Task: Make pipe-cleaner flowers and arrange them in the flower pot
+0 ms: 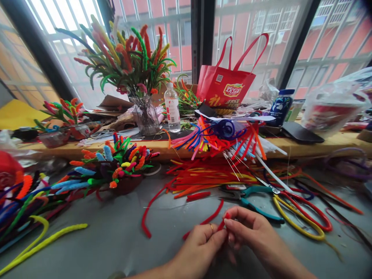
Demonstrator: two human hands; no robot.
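Both hands meet low in the head view, just right of the middle. My left hand [200, 248] is closed on a red pipe cleaner [221, 224], its thumb and forefinger pinching it, with a ring on one finger. The fingertips of my right hand [247, 230] pinch the upper end of the same red piece. Part of it is hidden between the fingers. Loose red pipe cleaners [147, 217] lie on the grey table [116, 232] beyond and to the left. Close behind my right hand are teal-handled pliers [258, 209] and scissors with red and yellow handles [302, 217].
Many red and orange strips [203, 174] lie below a wooden ledge [58, 151]. The ledge holds a glass vase [145, 116], a water bottle [172, 112] and a red bag [223, 87]. A bundle of colourful stems [113, 166] stands left; yellow stems [52, 240] lie nearer.
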